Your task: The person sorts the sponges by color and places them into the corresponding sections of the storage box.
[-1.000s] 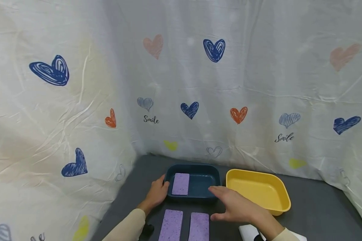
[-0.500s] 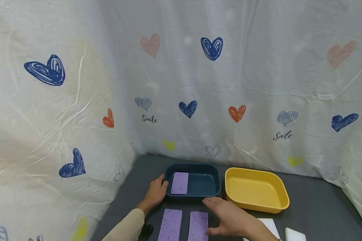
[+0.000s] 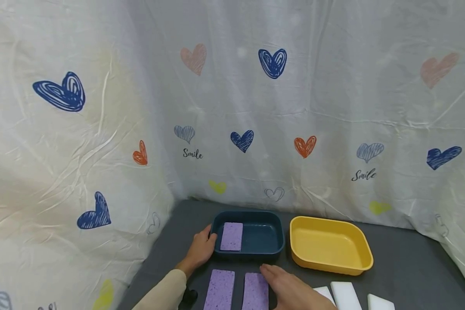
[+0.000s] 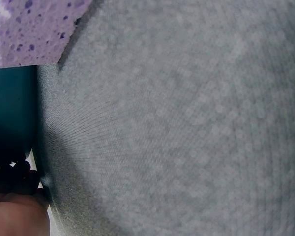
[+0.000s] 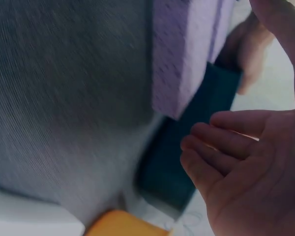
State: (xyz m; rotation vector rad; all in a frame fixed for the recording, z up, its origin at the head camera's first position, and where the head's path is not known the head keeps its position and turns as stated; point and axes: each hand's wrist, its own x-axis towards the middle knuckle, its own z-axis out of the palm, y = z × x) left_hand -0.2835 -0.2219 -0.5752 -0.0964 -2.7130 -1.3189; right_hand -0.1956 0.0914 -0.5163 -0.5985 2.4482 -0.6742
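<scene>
My left hand (image 3: pixel 199 248) holds the left end of a dark blue plastic tray (image 3: pixel 262 254), thumb at the rim. Inside the tray, on its left side, lies a purple speckled sponge (image 3: pixel 231 237). Two more purple sponges, a left one (image 3: pixel 219 290) and a right one (image 3: pixel 255 292), lie side by side in front of it. Over the right sponge's right edge hovers my right hand (image 3: pixel 292 289), its fingers extended; the right wrist view shows the palm (image 5: pixel 246 191) with nothing in it.
A yellow tray (image 3: pixel 362 265) stands right of the blue one. Several white blocks (image 3: pixel 345 295) lie at the front right of the grey table surface (image 3: pixel 407 262). A black object (image 3: pixel 190 296) sits by the left forearm. A heart-print curtain (image 3: pixel 333 99) encloses the back and left.
My right hand has moved left and toward me, from beside the blue tray's right end to the right-hand purple sponge, uncovering the white blocks. The left hand has stayed on the tray.
</scene>
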